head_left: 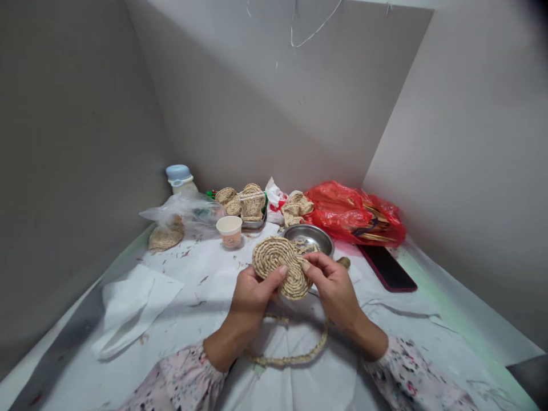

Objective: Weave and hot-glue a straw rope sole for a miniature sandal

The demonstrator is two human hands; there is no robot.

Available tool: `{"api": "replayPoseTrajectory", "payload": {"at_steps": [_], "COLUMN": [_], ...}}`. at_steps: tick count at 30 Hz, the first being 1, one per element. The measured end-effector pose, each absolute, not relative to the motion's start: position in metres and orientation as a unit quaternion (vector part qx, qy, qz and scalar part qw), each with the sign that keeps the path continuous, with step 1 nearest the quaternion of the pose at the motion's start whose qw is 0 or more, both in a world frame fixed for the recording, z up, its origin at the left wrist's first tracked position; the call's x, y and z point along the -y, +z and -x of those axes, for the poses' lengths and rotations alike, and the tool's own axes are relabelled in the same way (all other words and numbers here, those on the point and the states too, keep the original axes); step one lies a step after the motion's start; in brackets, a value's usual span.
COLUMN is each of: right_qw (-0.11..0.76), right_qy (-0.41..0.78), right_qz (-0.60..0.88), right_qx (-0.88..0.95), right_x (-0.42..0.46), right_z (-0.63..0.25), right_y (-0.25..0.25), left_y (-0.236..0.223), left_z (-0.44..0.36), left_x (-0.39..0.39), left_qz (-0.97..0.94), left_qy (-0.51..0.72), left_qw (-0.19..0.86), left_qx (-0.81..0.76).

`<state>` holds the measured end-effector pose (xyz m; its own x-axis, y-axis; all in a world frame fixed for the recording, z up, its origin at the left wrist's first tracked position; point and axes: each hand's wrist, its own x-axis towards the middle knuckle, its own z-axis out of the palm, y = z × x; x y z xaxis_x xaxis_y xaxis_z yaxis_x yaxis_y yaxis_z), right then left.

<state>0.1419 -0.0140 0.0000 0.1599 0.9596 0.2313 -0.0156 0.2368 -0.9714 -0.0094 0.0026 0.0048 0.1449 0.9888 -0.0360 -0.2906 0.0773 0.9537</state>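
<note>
Holding 1 coiled piece [283, 260] near 1 bowl [326, 241]

Tan, flat, braided-straw piece of two joined round coils [270, 256] is being held raised and tilted between the left hand [256, 292] and right hand [336, 283]. Broader coil is being presented at upper left, smaller one at lower right; figure-eight outline is being formed. Rows are being kept close in spirals. Thin, pale-tan braided straw cord [295, 361] is being spread below in an open curve; any join is being hidden.
</note>
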Motion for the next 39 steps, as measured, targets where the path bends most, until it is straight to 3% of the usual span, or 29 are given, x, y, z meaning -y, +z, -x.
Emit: {"api": "replayPoseTrajectory", "payload": {"at_steps": [11, 17, 23, 39], "right_qw": [0.554, 0.406, 0.315, 0.415], "right_qy": [0.464, 0.45, 0.373, 0.353], "right_qz": [0.482, 0.529, 0.522, 0.517], "right_qx": [0.496, 0.594, 0.7, 0.66], "right_x": [0.012, 0.02, 0.029, 0.023], "right_z": [-0.158, -0.184, -0.173, -0.17], "right_y": [0.03, 0.054, 0.057, 0.047], "left_y": [0.009, 0.013, 0.013, 0.012], "left_z": [0.012, 0.017, 0.013, 0.013], "left_x": [-0.008, -0.009, -0.001, 0.0], "left_qz": [-0.367, -0.402, -0.554, -0.628], "left_qy": [0.563, 0.548, 0.425, 0.447], "left_qw": [0.669, 0.664, 0.629, 0.504], "left_qx": [-0.317, -0.311, -0.342, -0.391]}}
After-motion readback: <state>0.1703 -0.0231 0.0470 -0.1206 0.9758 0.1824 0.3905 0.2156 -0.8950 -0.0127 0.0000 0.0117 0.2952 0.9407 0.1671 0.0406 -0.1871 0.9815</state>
